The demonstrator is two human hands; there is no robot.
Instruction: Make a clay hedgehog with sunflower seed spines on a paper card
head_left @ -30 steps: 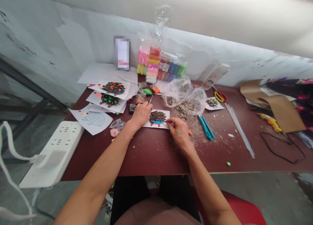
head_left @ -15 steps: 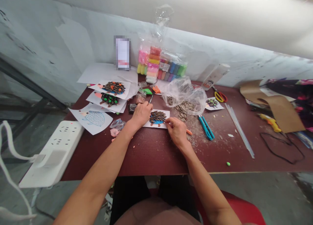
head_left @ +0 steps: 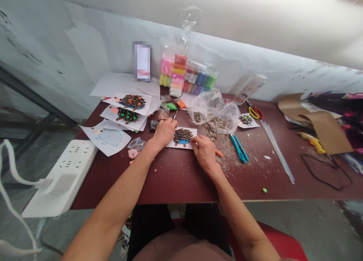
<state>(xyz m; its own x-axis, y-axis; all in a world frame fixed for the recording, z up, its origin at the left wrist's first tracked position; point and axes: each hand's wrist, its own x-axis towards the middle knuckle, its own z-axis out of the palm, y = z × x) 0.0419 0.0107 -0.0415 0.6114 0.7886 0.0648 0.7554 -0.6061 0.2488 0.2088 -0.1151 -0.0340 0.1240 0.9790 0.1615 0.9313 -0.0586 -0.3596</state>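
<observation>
A small white card lies before me, bearing a blue hedgehog shape covered with dark seed-like spines. My left hand rests on the card's left side, fingers bent together at the edge of the spines; whether they pinch anything is hidden. At the card's right edge, my right hand has thumb and forefinger pressed together beside the spines, and whatever they hold is too small to make out. Striped seeds spill from a clear plastic bag behind my right hand. An orange stick lies beside that hand.
Finished-looking hedgehog cards and a blue hedgehog drawing are at left, near a power strip. Coloured clay packs stand behind. Rightward are a turquoise cutter, scissors, clear sticks and a yellow glue gun.
</observation>
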